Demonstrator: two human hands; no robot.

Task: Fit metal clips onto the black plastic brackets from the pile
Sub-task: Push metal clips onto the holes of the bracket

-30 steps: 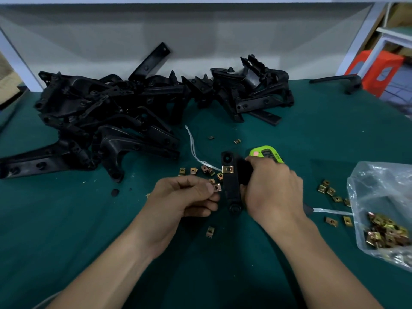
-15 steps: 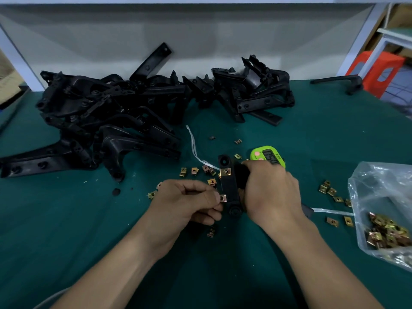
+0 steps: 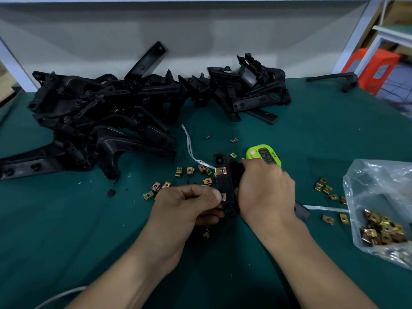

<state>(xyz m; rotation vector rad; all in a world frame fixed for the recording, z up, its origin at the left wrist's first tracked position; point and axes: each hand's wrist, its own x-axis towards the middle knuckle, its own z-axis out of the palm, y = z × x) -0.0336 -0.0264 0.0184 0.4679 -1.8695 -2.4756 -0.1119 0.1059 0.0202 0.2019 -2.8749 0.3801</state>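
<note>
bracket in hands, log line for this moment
right hand: grips bracket | left hand: pinches clip at bracket edge | upper clip: fitted

A table covered in dark green cloth carries a pile of black brackets along its far side, loose metal clips scattered near the middle, a green timer, a white strip, and at the right a clear plastic bag holding more clips.
</note>
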